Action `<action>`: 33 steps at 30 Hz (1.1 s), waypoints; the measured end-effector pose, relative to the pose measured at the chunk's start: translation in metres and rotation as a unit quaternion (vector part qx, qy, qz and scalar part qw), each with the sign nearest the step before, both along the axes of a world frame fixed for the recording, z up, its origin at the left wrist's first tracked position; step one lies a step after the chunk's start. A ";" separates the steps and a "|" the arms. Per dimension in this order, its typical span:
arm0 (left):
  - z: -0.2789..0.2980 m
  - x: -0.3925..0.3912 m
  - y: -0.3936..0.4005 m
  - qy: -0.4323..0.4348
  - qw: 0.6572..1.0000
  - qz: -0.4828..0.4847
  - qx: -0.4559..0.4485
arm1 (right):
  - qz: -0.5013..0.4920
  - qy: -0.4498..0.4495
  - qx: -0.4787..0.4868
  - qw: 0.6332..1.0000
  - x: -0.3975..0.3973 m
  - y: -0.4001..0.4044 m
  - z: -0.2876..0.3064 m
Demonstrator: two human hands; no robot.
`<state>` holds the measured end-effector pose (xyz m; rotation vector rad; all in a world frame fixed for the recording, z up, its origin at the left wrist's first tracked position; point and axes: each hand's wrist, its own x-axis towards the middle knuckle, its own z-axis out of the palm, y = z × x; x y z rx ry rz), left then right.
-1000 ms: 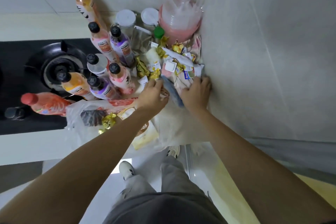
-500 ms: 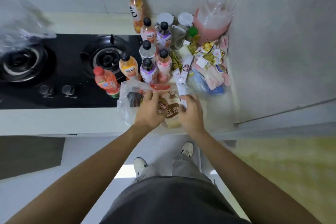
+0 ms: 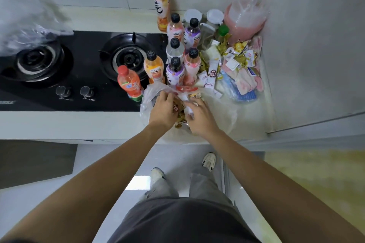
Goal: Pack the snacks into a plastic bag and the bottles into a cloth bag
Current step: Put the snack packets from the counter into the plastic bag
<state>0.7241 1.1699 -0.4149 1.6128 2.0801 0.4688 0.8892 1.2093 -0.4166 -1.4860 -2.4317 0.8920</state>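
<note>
Nearest the person, at the front edge of the counter point(image 3: 69, 122), a clear plastic bag point(image 3: 147, 100) lies open with small wrapped snacks point(image 3: 180, 113) heaped inside it, gold and red wrappers showing between the two hands. The left hand point(image 3: 163, 109) reaches into the bag's mouth, its fingers curled on the thin plastic at the left rim and pinching it. The right hand point(image 3: 200, 116) lies over the heap beside it, fingers bent down around a small white stick packet point(image 3: 187, 104) whose long axis runs roughly away from the person; how firmly it is held is hard to judge. Just behind the bag a red-capped orange bottle point(image 3: 129, 83) stands tilted on the edge of the black gas hob point(image 3: 59, 69), cap leaning away and to the left. Beyond it stand six upright black-capped bottles point(image 3: 177, 53) in orange, purple, pink and clear, close together, and farther back, against the tiled wall, a taller orange bottle point(image 3: 163, 9). To the right of the bottles a loose pile of snack packets point(image 3: 237, 65) spreads over the counter: white stick sachets lying lengthwise toward the person, gold-wrapped sweets, pink and blue packs. At the far corner sit two white-lidded jars point(image 3: 203, 16) and a pink tub wrapped in clear plastic point(image 3: 246, 19).
</note>
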 end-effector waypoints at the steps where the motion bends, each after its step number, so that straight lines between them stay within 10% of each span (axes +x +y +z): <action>1: -0.001 -0.001 0.000 0.006 1.000 -0.008 -0.007 | 0.001 -0.005 0.003 1.000 0.004 0.002 0.002; 33: -0.007 0.161 0.259 -0.015 0.997 -0.068 -0.044 | -0.099 -0.117 0.135 0.979 0.139 0.254 0.006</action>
